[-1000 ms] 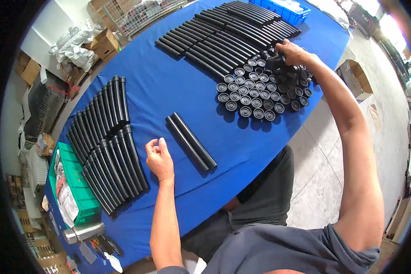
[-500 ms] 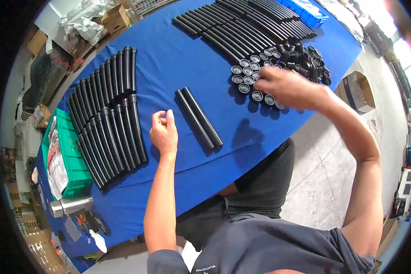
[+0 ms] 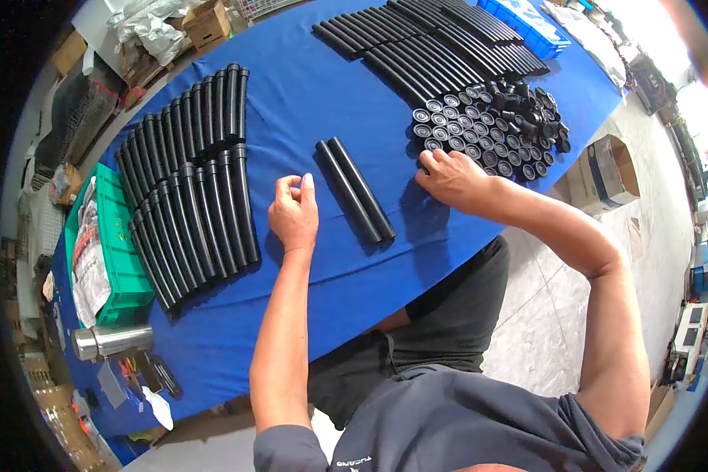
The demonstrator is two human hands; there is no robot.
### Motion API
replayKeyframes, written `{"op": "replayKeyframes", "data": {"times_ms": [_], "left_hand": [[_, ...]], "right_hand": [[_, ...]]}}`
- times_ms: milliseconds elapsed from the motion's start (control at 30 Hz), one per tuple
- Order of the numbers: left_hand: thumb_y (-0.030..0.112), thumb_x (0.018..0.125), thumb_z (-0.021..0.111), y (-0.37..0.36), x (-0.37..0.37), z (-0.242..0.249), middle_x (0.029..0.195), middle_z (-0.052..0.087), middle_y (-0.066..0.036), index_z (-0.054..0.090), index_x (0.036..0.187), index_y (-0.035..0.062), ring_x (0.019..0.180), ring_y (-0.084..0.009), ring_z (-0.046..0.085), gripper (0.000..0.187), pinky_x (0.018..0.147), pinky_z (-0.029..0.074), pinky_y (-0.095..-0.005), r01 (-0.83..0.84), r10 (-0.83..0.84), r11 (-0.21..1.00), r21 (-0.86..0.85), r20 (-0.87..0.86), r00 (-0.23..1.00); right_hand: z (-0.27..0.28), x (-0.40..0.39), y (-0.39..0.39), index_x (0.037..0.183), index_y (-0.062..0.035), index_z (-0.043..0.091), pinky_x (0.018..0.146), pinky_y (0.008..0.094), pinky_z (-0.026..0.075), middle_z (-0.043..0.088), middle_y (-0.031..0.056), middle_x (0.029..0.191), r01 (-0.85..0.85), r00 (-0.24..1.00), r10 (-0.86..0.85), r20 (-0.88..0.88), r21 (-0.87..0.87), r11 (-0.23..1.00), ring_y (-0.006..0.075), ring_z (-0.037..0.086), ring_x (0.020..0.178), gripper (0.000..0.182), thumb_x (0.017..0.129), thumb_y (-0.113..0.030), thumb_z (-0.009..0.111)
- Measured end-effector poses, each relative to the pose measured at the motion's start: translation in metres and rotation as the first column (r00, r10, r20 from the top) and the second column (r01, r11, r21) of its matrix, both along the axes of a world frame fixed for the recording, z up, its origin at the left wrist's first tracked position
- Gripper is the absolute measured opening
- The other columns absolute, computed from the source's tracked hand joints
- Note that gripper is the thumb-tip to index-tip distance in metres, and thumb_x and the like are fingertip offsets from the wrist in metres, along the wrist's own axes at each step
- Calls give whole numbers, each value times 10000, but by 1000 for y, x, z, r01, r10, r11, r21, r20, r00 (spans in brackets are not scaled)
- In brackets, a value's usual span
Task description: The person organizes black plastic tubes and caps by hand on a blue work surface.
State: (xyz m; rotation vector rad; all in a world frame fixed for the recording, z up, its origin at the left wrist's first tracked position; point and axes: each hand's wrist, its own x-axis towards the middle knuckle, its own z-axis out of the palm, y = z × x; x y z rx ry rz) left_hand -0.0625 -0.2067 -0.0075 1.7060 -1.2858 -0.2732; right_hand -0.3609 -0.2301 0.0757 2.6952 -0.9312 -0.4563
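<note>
My left hand (image 3: 293,214) is over the blue cloth, its fingers loosely curled and thumb raised, with nothing visible in it. To its right, two black tubes (image 3: 355,189) lie side by side. My right hand (image 3: 455,179) is at the near-left edge of a cluster of round black caps (image 3: 480,130). Its fingertips are pinched together around what looks like a black cap, mostly hidden by the fingers. Many caps stand with their ringed faces up; others farther right lie jumbled.
Two rows of black tubes with collared ends (image 3: 189,189) lie at left, beside a green crate (image 3: 126,259). Plain black tubes (image 3: 417,55) and a blue tray (image 3: 527,27) are at the back. A steel flask (image 3: 114,342) lies near left; a cardboard box (image 3: 606,173) stands right.
My right hand has moved from over the caps to their near-left edge, slightly lower and left. The left hand keeps its curled pose. The whole view has shifted slightly.
</note>
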Motion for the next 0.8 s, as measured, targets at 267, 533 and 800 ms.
{"op": "replayKeyframes", "data": {"times_ms": [267,533,800], "left_hand": [[406,917,684,0,0,-1,630,639,-57,650,924,97,591,-273,643,312,572,482,-423,8,-8,1000,-2,-7,1000],[381,927,681,1,0,1,611,634,-62,693,896,107,575,-258,640,276,562,476,-407,28,-28,999,-47,-8,1000],[376,923,689,1,0,2,627,652,-73,699,893,81,572,-244,648,297,564,489,-388,30,-30,999,-42,5,1000]], "right_hand": [[4,-1,0,1097,-54,623,778,340,559,526,139,1169,11,1000,-11,1,-11,1000,266,595,1055,387,729,-74,739],[76,-21,13,1074,-25,576,792,406,575,527,157,1090,146,956,-171,238,117,982,334,607,1037,321,770,-43,679],[31,-26,37,820,-101,673,795,329,488,595,36,930,-88,995,92,36,-89,992,208,549,966,102,749,-174,674]]}}
